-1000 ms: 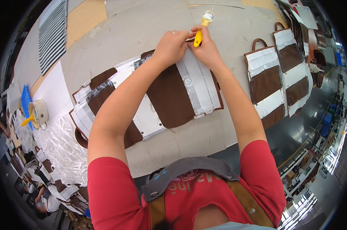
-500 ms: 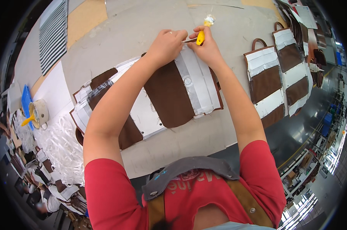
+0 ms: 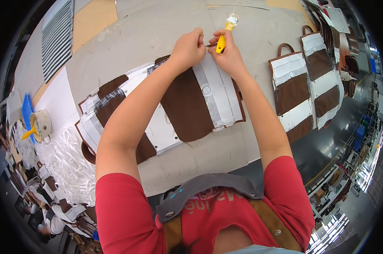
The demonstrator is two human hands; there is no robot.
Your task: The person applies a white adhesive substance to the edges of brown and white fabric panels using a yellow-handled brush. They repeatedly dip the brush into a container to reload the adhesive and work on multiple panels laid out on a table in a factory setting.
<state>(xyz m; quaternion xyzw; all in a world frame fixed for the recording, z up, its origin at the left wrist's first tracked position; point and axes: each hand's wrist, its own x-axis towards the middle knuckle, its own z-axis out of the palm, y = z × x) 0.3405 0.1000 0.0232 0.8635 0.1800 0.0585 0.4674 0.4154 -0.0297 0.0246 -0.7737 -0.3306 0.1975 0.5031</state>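
A yellow-handled brush (image 3: pixel 221 44) with white paste on its bristles is held in my right hand (image 3: pixel 229 57), bristles pointing away from me. The fingertips of that hand are at the far edge of a brown-and-white bag panel (image 3: pixel 187 108), which lies flat on the table. My left hand (image 3: pixel 188 48) is closed beside it at the same edge, fingers pinched together; what they grip, if anything, is too small to tell. White smears (image 3: pixel 110 98) mark a brown stripe at the panel's left. My left forearm hides part of the panel.
Two similar panels with brown handles (image 3: pixel 285 47) lie to the right. At the left are a pot (image 3: pixel 43 122) with a yellow-handled tool, a heap of white strips (image 3: pixel 70 165) and a striped sheet (image 3: pixel 58 40). The grey worktop (image 3: pixel 149 25) extends beyond my hands.
My left hand has moved slightly up and away from me, its fingers lifting a little. The right hand keeps the brush in nearly the same place. The panel's left part appears slightly shifted.
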